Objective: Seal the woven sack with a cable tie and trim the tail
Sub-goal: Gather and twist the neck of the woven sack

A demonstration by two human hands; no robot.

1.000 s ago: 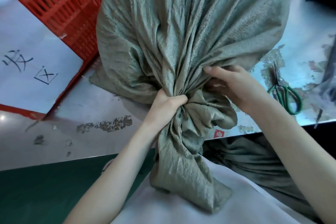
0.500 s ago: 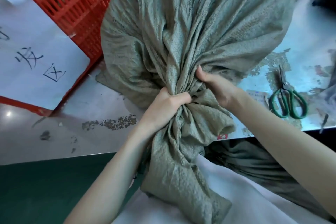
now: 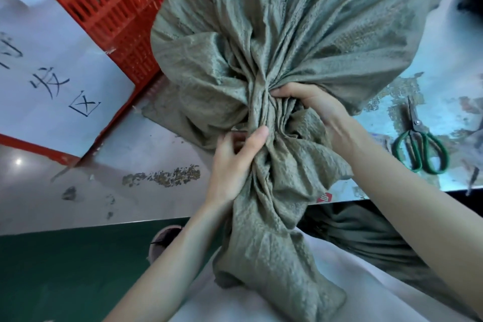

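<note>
**Worn steel bench, sack neck in both hands**

Scuffed metal table (image 3: 156,138), red crate (image 3: 112,8) at ten o'clock, and the woven sack (image 3: 300,34) fills twelve, its neck trailing toward six. The left hand (image 3: 232,165) wraps the gathered neck, thumb across the pleats. The right hand (image 3: 313,104) claws folds in just above. No cable tie in view. Best play: twist the pleats tight and clamp one-handed. Scissors (image 3: 418,149) wait at three.

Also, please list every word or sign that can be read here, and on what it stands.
"安": handwritten in black on the white sheet beside the red crate.
"区": same sheet, next to it.
Another character at the sheet's left edge: cut off, unreadable.
A red sticker on the table edge: white mark, too blurred to read.
The sack and scissors: no text seen.
</note>
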